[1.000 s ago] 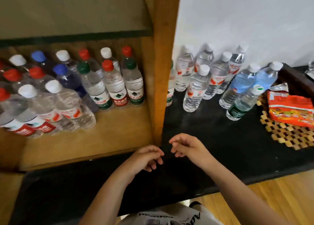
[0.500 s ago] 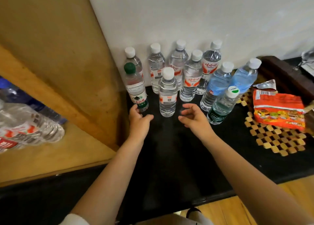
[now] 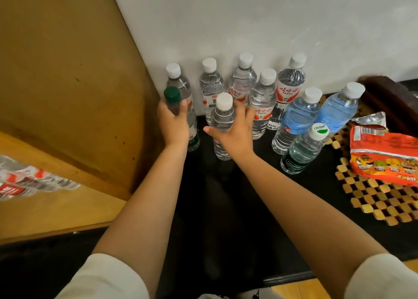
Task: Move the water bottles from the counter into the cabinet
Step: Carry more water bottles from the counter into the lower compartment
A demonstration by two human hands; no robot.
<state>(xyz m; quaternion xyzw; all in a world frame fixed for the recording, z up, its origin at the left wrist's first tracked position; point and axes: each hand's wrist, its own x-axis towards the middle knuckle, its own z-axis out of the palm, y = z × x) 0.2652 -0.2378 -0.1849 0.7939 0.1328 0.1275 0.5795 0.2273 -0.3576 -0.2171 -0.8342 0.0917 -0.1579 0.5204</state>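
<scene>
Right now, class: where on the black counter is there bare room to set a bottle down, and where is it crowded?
Bare counter lies in front of the bottles, between the forearms and the woven mat. It is crowded along the wall: the left hand grips the green-capped bottle, the right hand the white-capped bottle, others close behind.

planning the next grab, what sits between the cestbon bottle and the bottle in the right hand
In the head view, only bare black counter lies between the Cestbon bottle and the white-capped bottle that the right hand holds.

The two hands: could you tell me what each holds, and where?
Left hand grips the green-capped bottle just below its cap; right hand wraps the white-capped bottle mid-body.
</scene>
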